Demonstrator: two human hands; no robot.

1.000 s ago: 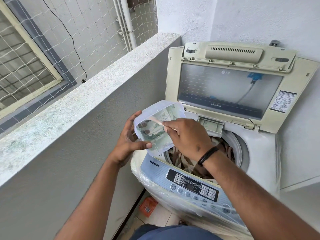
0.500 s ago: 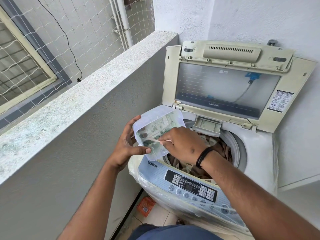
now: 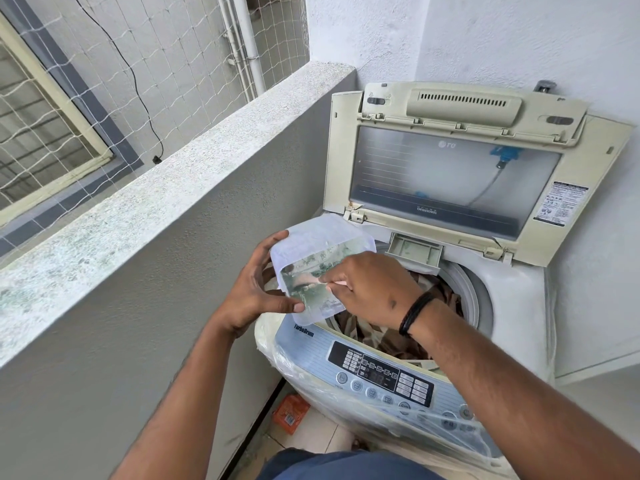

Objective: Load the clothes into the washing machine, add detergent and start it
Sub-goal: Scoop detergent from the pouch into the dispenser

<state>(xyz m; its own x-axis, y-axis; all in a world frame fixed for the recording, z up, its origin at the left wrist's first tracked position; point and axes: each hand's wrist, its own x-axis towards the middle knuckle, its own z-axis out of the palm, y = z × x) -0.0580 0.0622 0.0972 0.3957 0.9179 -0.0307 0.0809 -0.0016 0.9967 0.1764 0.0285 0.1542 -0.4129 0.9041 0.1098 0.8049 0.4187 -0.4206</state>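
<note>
We judged ourselves to be at the detergent step. The clothes (image 3: 398, 327), brown and patterned, already lay in the drum of the washing machine (image 3: 512, 306), whose lid (image 3: 450, 168) stood raised against the wall.

Our left hand (image 3: 254, 292) held a translucent plastic tub (image 3: 313, 244) tilted just above the front left edge of the drum opening, fingers behind it and thumb curled over its near rim. The tub was cloudy white, smeared inside with greenish residue; how much powder remained we could not tell. Our right hand (image 3: 370, 289) reached into the tub's mouth, its grip narrowed to a pinch on a thin pale spoon handle (image 3: 332, 281). The bowl of the spoon was hidden in the residue, so we could not say whether it was loaded.

The next move, as we judged it, called for lifting the scoop level and carrying it either over the clothes or to the small open dispenser tray (image 3: 414, 249) at the back of the opening, without spilling powder on the plastic-wrapped control panel (image 3: 381, 372). Closing the lid and starting the machine were not yet done.
</note>
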